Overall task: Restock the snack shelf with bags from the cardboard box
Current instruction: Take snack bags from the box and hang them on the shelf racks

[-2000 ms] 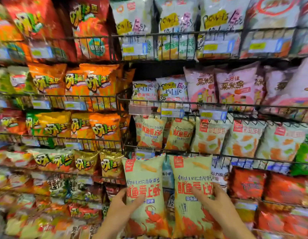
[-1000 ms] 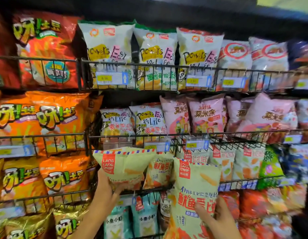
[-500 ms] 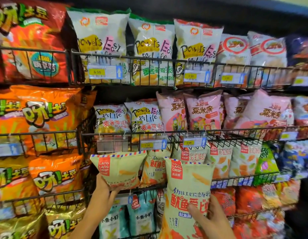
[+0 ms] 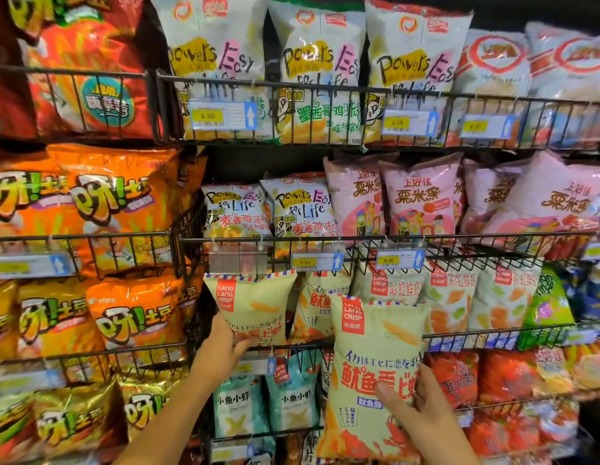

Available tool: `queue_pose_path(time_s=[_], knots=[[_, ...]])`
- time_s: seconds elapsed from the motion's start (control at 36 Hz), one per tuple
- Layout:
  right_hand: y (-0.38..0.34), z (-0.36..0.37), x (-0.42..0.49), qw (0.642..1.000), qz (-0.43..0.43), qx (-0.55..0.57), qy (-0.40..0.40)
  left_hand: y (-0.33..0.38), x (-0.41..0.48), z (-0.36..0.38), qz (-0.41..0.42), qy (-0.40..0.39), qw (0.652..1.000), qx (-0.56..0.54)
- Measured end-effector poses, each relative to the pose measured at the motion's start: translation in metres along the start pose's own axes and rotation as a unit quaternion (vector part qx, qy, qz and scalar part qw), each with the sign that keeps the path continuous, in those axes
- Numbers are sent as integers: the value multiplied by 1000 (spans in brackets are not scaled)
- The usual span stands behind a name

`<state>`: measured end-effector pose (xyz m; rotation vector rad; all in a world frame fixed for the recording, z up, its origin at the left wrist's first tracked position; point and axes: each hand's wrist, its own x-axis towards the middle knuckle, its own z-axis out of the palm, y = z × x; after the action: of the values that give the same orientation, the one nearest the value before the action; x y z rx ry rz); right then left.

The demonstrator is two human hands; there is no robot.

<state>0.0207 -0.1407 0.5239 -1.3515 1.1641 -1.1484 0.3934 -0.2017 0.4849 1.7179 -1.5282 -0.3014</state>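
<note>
My left hand [image 4: 221, 352] grips the lower edge of a pale green Lang Lang Crisp bag [image 4: 255, 305], which leans tilted into the left end of a black wire shelf [image 4: 291, 345], beside another bag of the same kind [image 4: 320, 303]. In front of that shelf, a little lower and to the right, my right hand [image 4: 422, 411] holds a second pale green Lang Lang Crisp bag [image 4: 372, 374] upright by its lower right side. The cardboard box is out of view.
Wire shelves full of snack bags fill the view: orange bags [image 4: 90, 209] at left, white bags [image 4: 312, 72] on top, pink bags [image 4: 422, 199] in the middle right, teal bags [image 4: 291, 394] under my hands. Price tags [image 4: 399, 260] hang on the rails.
The view has lifted from the lower shelves to these ones. My left hand has pushed its bag up into the wire shelf; my right hand has risen a little with its own bag.
</note>
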Motion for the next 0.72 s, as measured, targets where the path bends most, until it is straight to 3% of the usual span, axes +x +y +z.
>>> queue_pose_path(time_s=[0.42, 0.56, 0.72], knots=[[-1, 12, -2, 999, 7, 28, -23, -31, 20, 7, -26, -59, 998, -3], [-2, 12, 1, 999, 6, 32, -24, 0, 21, -5, 0, -84, 996, 8], [-6, 13, 5, 999, 5, 30, -9, 35, 32, -20, -12, -177, 984, 36]])
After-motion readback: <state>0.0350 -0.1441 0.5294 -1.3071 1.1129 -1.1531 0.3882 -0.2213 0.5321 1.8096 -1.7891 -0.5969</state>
